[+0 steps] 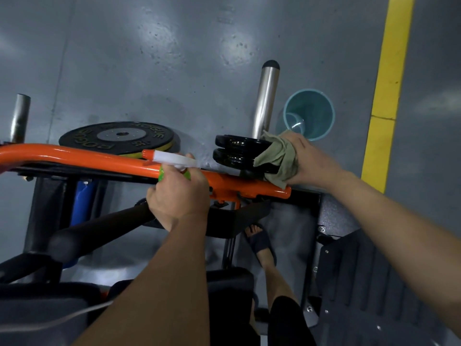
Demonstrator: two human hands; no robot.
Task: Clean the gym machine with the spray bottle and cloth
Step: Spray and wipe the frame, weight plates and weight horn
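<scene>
Items as I see them on my head-view feed:

1. Left hand (178,198): centre of view, fingers curled tight round the neck of the spray bottle (174,161). The bottle has a white head, an orange nozzle tip and a green body, which mostly hides under the hand. Its nozzle points left and lies just over the orange bar.
2. Right hand (309,161): right of centre, fingers closed on the cloth (277,158). The cloth is olive-grey and bunched, and the hand presses it against the right edge of the black plates (237,153).
3. Gym machine (74,156): its orange bar runs from the far left edge to below the right hand. Black frame members and a black padded handle (99,228) sit nearer to me.
4. Black plates: two, glossy, stacked on a chrome sleeve (265,96) that points to the far side.
5. Bumper plate (117,138): black with a grey hub, flat on the floor beyond the bar, left of the black plates.
6. Steel post (20,118): far left.
7. Bucket (309,114): teal, on the floor just beyond the right hand; I cannot make out what is in it.
8. Yellow line (389,83): painted on the grey floor, far right.
9. Foot in a dark sandal (260,242): on the floor, near me, below the bar.
10. White cable (62,320): near left.
</scene>
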